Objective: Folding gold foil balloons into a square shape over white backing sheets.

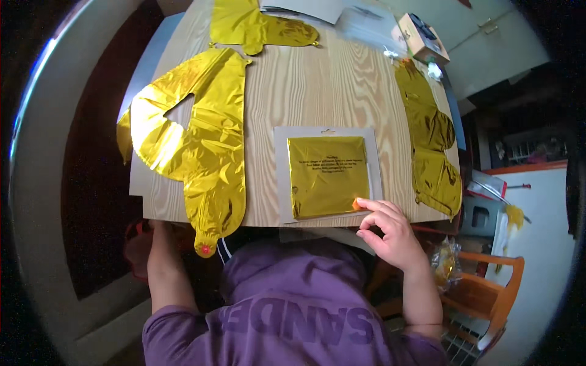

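A flat packet (329, 174) of folded gold foil lies on a pale backing card (281, 177) near the table's front edge. My right hand (394, 235) reaches over its lower right corner with the fingers apart, the index fingertip at the foil. Beside that fingertip is an orange patch, a reflection or a small piece, I cannot tell which. My left forearm (170, 268) goes down to the table's front left edge, where the edge hides the fingers. Nearest to it, a flat gold foil balloon (217, 134) with a hole in it hangs its lower end over the edge.
Another gold foil balloon (256, 27) lies at the back and one more (430, 140) along the right side of the wooden table (317, 91). A clear plastic sheet (369, 27) and a small wooden box (421, 36) sit far right. A wooden chair (488, 293) stands at right.
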Demonstrator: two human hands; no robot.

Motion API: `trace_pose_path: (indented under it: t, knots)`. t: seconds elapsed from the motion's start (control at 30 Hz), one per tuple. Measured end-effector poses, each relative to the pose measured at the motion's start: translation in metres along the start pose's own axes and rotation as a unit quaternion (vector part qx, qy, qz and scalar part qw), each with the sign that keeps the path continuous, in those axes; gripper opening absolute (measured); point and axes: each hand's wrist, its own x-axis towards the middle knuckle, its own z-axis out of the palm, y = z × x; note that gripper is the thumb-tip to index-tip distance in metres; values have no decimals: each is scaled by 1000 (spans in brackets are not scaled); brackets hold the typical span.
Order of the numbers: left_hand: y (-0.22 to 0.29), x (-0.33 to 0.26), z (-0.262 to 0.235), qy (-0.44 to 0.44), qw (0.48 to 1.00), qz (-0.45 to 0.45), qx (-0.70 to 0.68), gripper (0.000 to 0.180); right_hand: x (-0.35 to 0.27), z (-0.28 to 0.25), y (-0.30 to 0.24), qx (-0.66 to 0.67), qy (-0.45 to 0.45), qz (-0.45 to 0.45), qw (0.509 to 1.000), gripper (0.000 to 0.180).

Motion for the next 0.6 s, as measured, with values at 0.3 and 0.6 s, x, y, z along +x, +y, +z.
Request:
trace_pose_path:
  t: [0.3,0.6]
  knots:
    - [33,-9,-16,-83,994,65,10,31,-3,-1,-4,-1,-9,10,1000,20]
    - [84,-137,-116,-268,934,233,39,37,-10,1,6,-5,6,-57,998,23]
